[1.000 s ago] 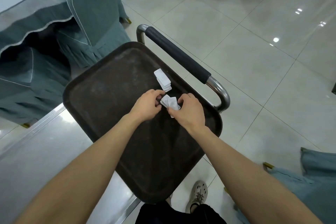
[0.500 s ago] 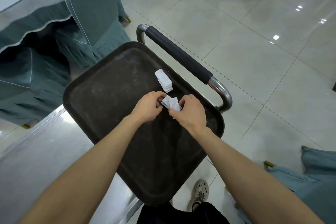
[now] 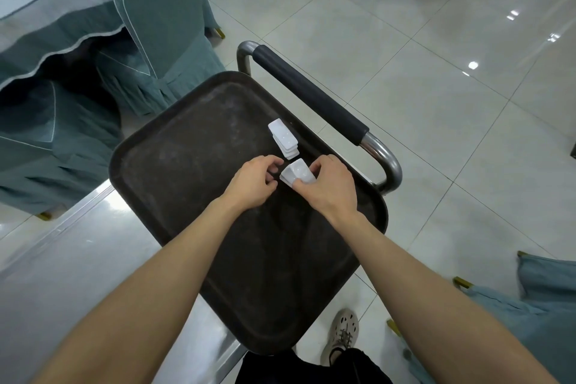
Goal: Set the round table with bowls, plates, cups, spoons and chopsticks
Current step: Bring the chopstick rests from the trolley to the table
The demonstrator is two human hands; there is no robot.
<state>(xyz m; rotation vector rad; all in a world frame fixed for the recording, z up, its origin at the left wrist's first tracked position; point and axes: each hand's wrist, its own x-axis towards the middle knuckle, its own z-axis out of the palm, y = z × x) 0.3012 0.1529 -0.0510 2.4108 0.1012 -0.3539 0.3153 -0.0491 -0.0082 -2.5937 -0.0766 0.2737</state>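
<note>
dark tray [image 3: 187, 196] on steel cart [image 3: 78, 259], white stack [image 3: 283, 139]

Dark brown tray [image 3: 193, 196] with pale scuffs; white dishes [image 3: 283, 139]; teal chair covers [image 3: 162, 25] piped white; black handle grip [image 3: 308, 93]; pale grey floor tiles [image 3: 436, 103]; beige shoe [image 3: 343, 330].

The left forearm [image 3: 149, 290] and right forearm [image 3: 436, 290], both bare, reached forward from the bottom of the view and converged, hands close together with backs up. The right hand [image 3: 327, 187] pinched a small stack of white dishes [image 3: 297, 174] between thumb and curled fingers. The left hand [image 3: 254, 184] sat just beside it, its fingers [image 3: 270, 178] curled in, holding nothing and clear of the stack.
</note>
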